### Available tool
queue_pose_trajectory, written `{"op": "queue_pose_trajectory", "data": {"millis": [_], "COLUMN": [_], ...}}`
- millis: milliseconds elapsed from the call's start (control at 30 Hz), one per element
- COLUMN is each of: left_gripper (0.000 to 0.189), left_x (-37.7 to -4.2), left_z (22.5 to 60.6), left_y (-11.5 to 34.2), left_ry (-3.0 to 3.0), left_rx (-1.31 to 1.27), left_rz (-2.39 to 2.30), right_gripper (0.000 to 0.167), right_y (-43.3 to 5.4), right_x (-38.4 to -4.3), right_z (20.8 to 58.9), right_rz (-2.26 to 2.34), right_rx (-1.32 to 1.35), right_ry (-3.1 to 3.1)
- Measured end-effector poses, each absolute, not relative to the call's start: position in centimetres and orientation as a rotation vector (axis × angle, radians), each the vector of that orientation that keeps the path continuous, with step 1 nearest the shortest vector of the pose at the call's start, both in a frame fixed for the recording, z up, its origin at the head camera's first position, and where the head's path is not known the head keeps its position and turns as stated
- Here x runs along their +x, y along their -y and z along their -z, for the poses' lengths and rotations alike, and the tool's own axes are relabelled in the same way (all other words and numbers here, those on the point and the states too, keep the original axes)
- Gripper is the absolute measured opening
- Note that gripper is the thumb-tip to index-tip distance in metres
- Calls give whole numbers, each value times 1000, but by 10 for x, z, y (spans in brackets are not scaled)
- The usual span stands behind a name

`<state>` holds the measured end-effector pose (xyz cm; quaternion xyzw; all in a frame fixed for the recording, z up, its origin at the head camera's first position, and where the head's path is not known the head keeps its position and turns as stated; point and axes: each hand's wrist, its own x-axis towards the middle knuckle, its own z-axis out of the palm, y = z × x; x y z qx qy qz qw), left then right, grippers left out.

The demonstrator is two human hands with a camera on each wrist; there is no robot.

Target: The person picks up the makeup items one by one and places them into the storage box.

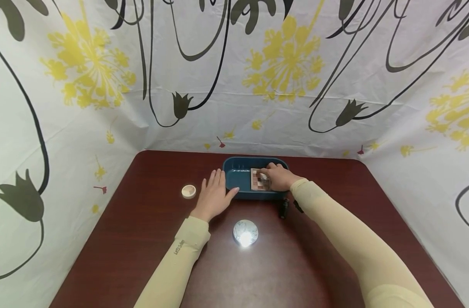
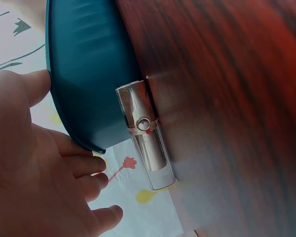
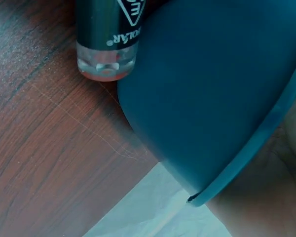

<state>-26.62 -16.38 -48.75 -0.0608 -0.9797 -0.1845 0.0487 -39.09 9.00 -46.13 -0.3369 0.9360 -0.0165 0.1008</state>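
Note:
A dark teal tray (image 1: 240,160) stands at the back of the table. My left hand (image 1: 213,194) lies spread at its left end; in the left wrist view its thumb touches the tray rim. My right hand (image 1: 280,176) reaches over the right end, its bent fingers at a checkered makeup palette (image 1: 255,182) inside the tray. A blurred greyish patch there hides whether the fingers grip the palette or something else; the right wrist view does not show them. Beside the tray is a clear-and-gold lipstick tube (image 2: 147,140). A dark bottle (image 3: 108,34) with white lettering touches the tray's outer wall.
A small cream-coloured round dish or lid (image 1: 188,191) lies left of my left hand. In front of the tray is a round, pale patterned disc (image 1: 245,232) with bright glare. Patterned white cloth (image 1: 219,115) rises behind and beside the reddish-brown table (image 1: 277,269).

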Motion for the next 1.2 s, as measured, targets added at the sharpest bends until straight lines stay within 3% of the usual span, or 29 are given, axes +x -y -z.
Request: {"op": "queue_pose_trajectory", "data": {"millis": [800,1200], "left_gripper": [90,90], "left_x": [-267,-266], "left_z": [486,488], "left_y": [161,162], "left_ry": [2977,2979], "left_rx": [-186,-177], "left_rz": [553,582], "right_gripper": [66,55], "right_y": [-105,-116], "right_x": [-381,-367], "right_z": [446,440], "right_rz": [291,475], "right_rx": [-1002,-945], "right_ry": [-2802,-2834]}}
